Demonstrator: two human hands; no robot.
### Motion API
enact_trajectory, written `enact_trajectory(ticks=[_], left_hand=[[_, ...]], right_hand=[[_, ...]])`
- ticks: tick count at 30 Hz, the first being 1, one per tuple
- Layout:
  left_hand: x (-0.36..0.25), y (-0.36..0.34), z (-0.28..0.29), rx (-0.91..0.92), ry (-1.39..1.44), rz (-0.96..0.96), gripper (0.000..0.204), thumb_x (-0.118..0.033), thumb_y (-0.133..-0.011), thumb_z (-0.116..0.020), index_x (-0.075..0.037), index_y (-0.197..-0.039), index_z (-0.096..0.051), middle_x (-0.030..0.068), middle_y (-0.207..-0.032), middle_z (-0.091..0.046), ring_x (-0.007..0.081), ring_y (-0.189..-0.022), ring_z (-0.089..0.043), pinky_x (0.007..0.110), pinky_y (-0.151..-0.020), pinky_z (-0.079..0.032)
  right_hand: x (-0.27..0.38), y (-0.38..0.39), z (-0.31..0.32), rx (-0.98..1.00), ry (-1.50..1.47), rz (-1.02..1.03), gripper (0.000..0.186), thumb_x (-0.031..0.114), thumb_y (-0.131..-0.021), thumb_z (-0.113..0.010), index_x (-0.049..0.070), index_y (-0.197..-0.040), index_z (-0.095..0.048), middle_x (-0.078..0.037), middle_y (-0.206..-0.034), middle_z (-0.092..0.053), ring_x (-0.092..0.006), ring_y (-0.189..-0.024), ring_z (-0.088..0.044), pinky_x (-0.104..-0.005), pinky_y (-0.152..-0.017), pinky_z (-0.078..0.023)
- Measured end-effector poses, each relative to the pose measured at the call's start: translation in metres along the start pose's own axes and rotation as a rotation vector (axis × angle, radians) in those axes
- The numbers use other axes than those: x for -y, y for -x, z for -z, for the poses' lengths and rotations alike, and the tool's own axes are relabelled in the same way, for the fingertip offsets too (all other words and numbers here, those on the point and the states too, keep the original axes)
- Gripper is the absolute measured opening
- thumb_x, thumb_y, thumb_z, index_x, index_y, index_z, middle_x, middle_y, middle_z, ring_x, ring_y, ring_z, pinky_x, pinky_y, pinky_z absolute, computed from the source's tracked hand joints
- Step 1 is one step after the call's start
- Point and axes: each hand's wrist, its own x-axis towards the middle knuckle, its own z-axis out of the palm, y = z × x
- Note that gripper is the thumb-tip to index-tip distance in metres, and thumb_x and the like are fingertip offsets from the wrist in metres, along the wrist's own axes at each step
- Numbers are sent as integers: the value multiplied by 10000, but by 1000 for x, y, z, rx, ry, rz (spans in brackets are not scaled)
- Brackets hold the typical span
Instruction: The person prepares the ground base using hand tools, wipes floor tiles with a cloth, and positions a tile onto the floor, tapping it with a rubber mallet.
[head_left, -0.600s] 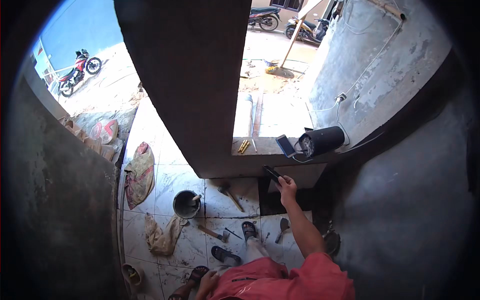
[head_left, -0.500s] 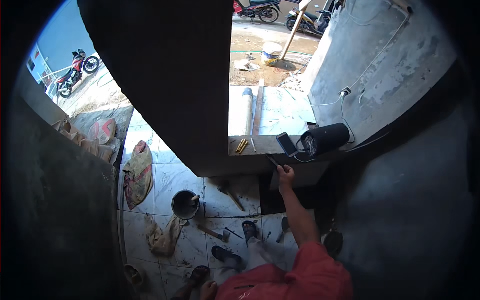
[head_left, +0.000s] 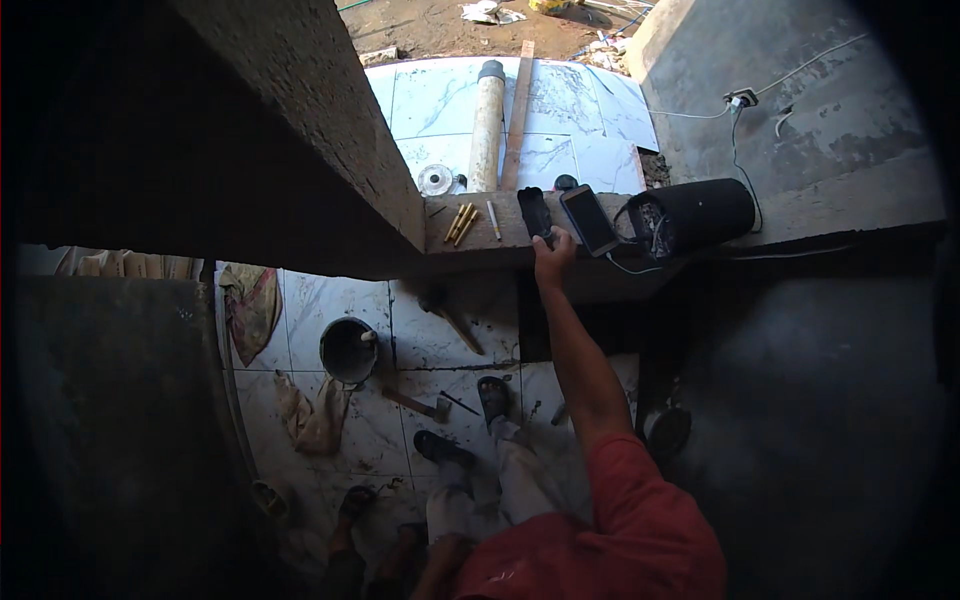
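Note:
My right hand (head_left: 552, 250) grips a black, flat object (head_left: 535, 213), a case or pouch by its look, at the sill (head_left: 455, 247); whether it rests on it is unclear. Just right are a phone (head_left: 590, 218) with a cable and a black cylindrical speaker-like object (head_left: 705, 218). Several yellow sticks (head_left: 463, 222) and a white stick (head_left: 494, 219) lie to the left. My left hand (head_left: 445, 555) is low beside my body, in shadow, its fingers unclear.
Below, the tiled floor (head_left: 340, 300) holds a bucket (head_left: 348, 355), cloth sacks (head_left: 250, 315), hammer-like tools (head_left: 415, 405) and another person's foot (head_left: 355, 505). A concrete pillar (head_left: 300, 110) and side wall (head_left: 820, 120) frame the opening; outside lie a pipe (head_left: 486, 130) and plank (head_left: 518, 110).
My right hand has carried the black object forward and up to the sill, beside the phone. The view has tipped, so less of the street and its motorbikes shows.

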Motion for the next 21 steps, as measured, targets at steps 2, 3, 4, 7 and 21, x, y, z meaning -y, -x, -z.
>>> enact_trajectory(ticks=[2, 3, 4, 7, 21], left_hand=[[-10, 8, 7, -80, -61, -58, 389, -425, -820, -609, -130, -1064, -676, 152, -1094, -642, 405, -1023, -598, 517, -857, -487], [-14, 10, 6, -108, -52, -78, 358, -407, -828, -608, -114, -1023, -670, 149, -1061, -644, 407, -1002, -600, 515, -835, -489], [-12, 6, 4, -171, -37, -89, 331, -389, -835, -607, -98, -982, -664, 147, -1029, -646, 408, -980, -602, 513, -813, -491], [-11, 9, -7, -200, 192, -120, 283, -342, -846, -609, -79, -943, -650, 160, -995, -642, 400, -963, -605, 505, -777, -487], [1, 21, 1, -87, 281, -322, 188, -148, -856, -534, -46, -968, -645, 196, -943, -662, 390, -907, -626, 453, -794, -492]], right_hand=[[14, 29, 30, 72, 29, -25, 358, 158, -806, -694, -9, -1102, -581, -182, -1073, -578, -313, -1000, -586, -390, -871, -475], [16, 43, 51, 123, 41, -11, 338, 161, -824, -679, -7, -1105, -593, -177, -1060, -596, -301, -1002, -605, -372, -878, -477], [14, 65, 65, 326, 122, -26, 322, 180, -853, -638, -18, -1103, -597, -177, -1044, -611, -287, -988, -618, -373, -862, -480], [-23, 162, 144, 963, 252, -137, 369, 201, -829, -662, -8, -1126, -596, -185, -994, -635, -292, -926, -637, -366, -814, -493], [31, 373, 315, 1736, 540, 47, 183, 205, -825, -567, 68, -910, -654, -205, -1068, -557, -400, -1030, -503, -489, -814, -447]])
